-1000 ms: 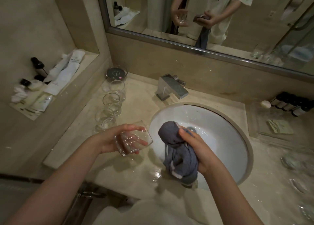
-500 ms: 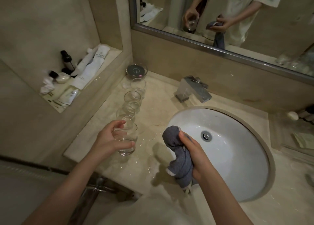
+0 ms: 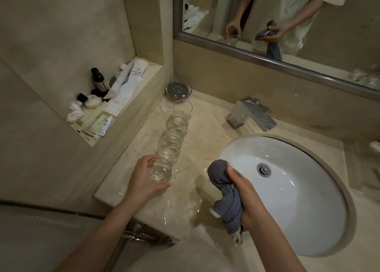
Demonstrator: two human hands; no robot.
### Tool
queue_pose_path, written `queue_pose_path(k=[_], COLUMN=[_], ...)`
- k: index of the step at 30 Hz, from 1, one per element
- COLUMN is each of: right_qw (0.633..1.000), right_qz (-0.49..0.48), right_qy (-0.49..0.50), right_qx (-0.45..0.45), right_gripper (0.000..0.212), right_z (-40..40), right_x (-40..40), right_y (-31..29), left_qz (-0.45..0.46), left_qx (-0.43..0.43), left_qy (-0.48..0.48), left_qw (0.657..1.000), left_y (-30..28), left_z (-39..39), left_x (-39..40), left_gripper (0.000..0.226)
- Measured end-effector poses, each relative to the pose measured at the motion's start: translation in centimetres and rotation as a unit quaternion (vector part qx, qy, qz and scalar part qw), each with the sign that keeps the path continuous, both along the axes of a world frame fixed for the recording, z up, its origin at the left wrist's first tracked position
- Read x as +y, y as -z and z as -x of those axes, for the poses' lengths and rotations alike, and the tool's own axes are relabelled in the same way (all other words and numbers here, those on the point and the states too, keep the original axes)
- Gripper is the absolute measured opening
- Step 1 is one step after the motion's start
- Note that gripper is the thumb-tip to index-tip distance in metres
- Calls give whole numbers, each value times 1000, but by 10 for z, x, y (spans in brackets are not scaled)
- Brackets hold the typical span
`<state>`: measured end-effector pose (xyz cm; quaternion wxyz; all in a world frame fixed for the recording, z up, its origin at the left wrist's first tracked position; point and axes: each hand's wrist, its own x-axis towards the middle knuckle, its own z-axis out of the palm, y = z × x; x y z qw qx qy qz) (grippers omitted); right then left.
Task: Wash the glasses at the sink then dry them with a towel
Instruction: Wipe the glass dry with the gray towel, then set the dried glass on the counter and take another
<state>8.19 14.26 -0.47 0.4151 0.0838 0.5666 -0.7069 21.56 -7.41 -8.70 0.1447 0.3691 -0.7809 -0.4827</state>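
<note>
on the wet counter [image 3: 191, 202] the left hand [image 3: 141, 179] grips a glass [image 3: 160, 172]; the right hand [image 3: 247, 195] clutches the grey towel [image 3: 225, 197]

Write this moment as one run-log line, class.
left hand: grips glass, at the near end of the glass row | right hand: holds grey towel by sink | tap: no water visible
</note>
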Motion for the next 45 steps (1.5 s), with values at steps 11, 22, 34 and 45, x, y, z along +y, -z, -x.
queue_pose_path(k=[11,22,34,45], right_qw=[999,998,998,997], right_qz=[-4,-6,-16,-21], right_qy=[31,53,58,61], right_qx=[-20,-30,-26,-30], right_gripper=[46,33,27,39], right_z=[-10,-19,-23,-21], right_x=[-4,-2,-1,1], right_y=[-3,-1,-3,1], left_qz=[9,0,143,175], left_qx=[-1,-30,-154,-205], left_qy=[37,75,160,158], left_qw=[999,997,964,950], left_y=[6,3,-24,-28], left_z=[1,1,15,23], left_x=[-7,-13,-13,-11], left_gripper=[91,94,94,90])
